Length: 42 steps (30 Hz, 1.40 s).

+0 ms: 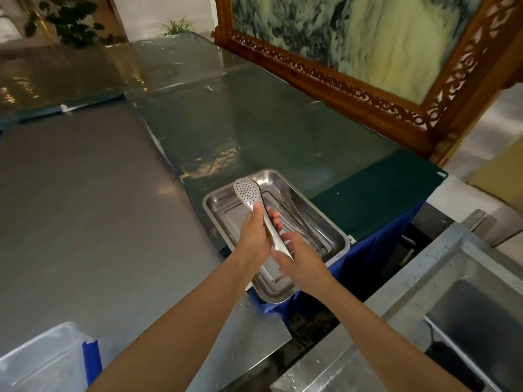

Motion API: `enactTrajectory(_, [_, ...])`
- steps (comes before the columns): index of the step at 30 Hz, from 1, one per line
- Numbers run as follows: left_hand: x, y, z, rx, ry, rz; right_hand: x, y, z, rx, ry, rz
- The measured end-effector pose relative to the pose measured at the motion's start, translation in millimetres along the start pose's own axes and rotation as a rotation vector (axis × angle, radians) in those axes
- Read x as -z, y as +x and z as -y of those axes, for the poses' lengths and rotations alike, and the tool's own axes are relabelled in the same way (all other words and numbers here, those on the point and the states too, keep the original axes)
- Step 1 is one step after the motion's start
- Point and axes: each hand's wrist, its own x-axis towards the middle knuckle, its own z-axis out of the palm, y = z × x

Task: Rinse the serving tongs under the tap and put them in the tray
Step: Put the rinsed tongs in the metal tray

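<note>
Steel serving tongs (249, 193) with a perforated spoon head are held above the steel tray (218, 198) in the middle of the head view. My left hand (256, 232) grips the tongs at mid-handle, the head pointing up and away. My right hand (297, 257) holds the tongs' hinged lower end between its fingers. Another pair of tongs (302, 222) lies inside the tray along its right side. No tap shows in view.
A steel sink (464, 312) sits at the lower right. A steel counter (85, 207) spreads to the left, with a clear plastic bin (42, 360) at the bottom left. The tray rests on a green, glass-topped table (283, 131) beside a carved wooden frame (339, 89).
</note>
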Motion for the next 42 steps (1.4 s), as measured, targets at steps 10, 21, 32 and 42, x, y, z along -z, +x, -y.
enactTrajectory(10, [7.5, 8.5, -2.6, 0.067, -0.013, 0.16, 5.5, 18.9, -16.6, -0.022, 0.165, -0.022])
enactTrajectory(21, [47.0, 21.0, -24.5, 0.035, 0.609, 0.03, -13.9, 35.5, -33.8, -0.012, -0.113, -0.155])
enactTrajectory(32, [115.7, 44.7, -22.8, -0.163, 1.096, -0.367, -53.9, 54.0, -55.2, -0.182, -0.248, -0.106])
enactTrajectory(42, [117.6, 53.6, -8.7, 0.011, 0.839, -0.352, -63.0, 57.0, -67.5, -0.134, -0.509, -0.027])
